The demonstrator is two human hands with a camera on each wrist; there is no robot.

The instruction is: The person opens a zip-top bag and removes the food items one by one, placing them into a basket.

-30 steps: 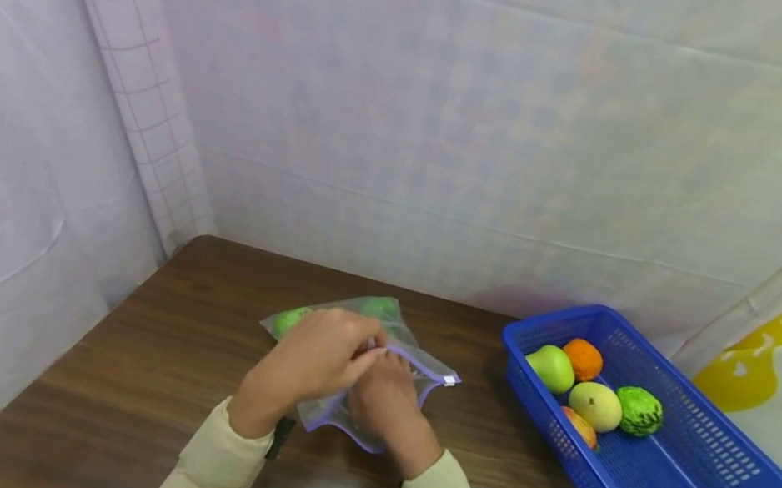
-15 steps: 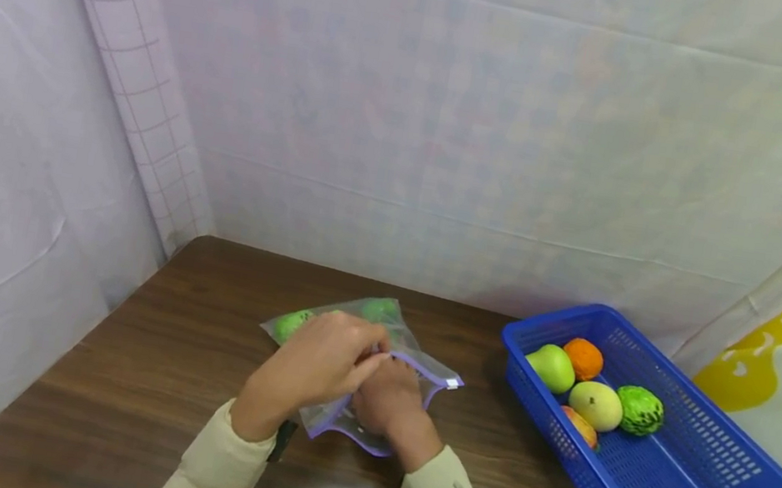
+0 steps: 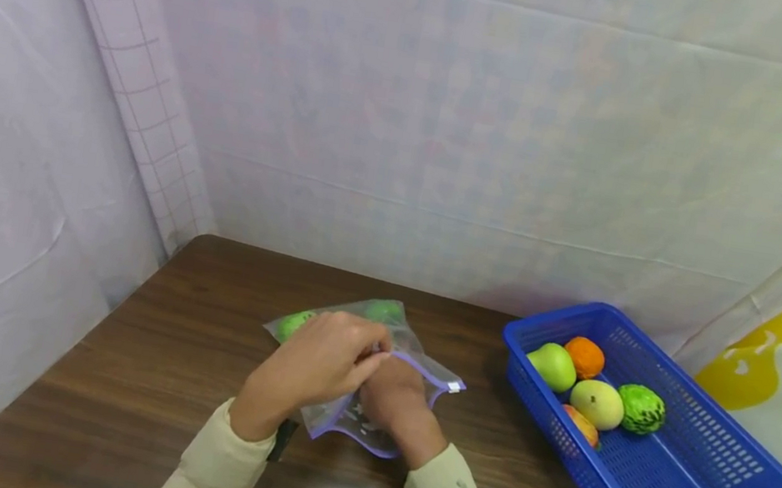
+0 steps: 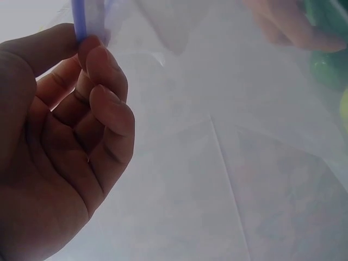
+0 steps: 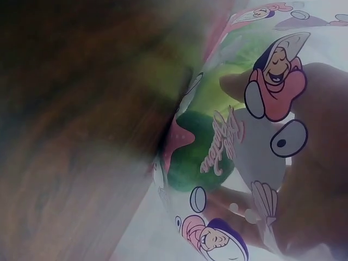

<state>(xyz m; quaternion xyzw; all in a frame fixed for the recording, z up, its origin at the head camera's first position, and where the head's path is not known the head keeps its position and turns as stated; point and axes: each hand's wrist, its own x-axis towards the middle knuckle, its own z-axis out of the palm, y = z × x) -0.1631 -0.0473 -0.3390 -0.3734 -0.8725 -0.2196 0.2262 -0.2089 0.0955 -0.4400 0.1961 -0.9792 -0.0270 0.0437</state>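
Observation:
A clear zip bag [image 3: 414, 344] with a purple-edged mouth and a white slider [image 3: 454, 387] lies on the brown table. Green fruits [image 3: 293, 324] show through its far part. My left hand [image 3: 324, 360] pinches the purple rim [image 4: 81, 22] between thumb and forefinger, its other fingers curled. Inside the bag's mouth is my right hand [image 3: 394, 400]. The right wrist view shows its thumb [image 5: 236, 86] and fingers [image 5: 231, 204] spread wide, seen through cartoon-printed plastic. Beyond the tips lie a dark green fruit [image 5: 190, 157] and a yellow-green one [image 5: 215, 87]; contact is unclear.
A blue perforated basket [image 3: 699, 467] stands at the right. It holds a green pear [image 3: 552, 367], an orange [image 3: 584, 358], a pale yellow fruit [image 3: 598, 404], a bumpy green fruit [image 3: 641, 409] and a red-yellow fruit [image 3: 582, 425]. White curtains [image 3: 455, 119] border the table [image 3: 136, 375].
The right hand has shifted slightly right, with its fingers now less visible in the bag's mouth. The bag has edged a little to the right. The left hand keeps its pinch on the rim.

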